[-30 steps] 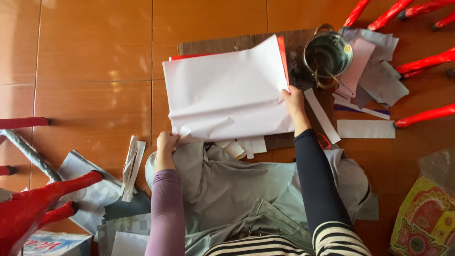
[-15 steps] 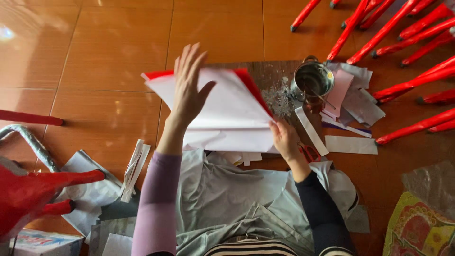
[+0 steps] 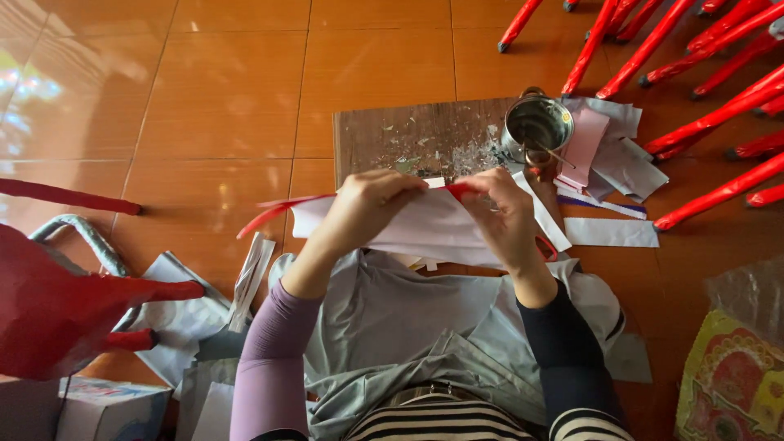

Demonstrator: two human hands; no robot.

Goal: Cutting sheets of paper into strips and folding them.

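The sheet of paper (image 3: 425, 229), white on one face and red on the other, no longer lies spread on the board as it did a second ago; it is now gathered into a narrow folded band held up between both hands. The left hand (image 3: 363, 208) has come down from its open, raised pose of half a second ago and now pinches the band's top edge, fingers curled over it. The right hand (image 3: 502, 216) grips the same edge just beside it, thumb and fingers closed on the red fold. By the look of it, the paper is being rolled or folded lengthwise. Under the hands grey cloth (image 3: 408, 327) covers the lap. Beyond the grip the wooden board (image 3: 408, 135) is bare and glue-flecked, with a metal pot (image 3: 536, 126) at its far right corner, paper strips (image 3: 608, 233) beside it, and red paper-wrapped sticks (image 3: 694, 65) farther off.
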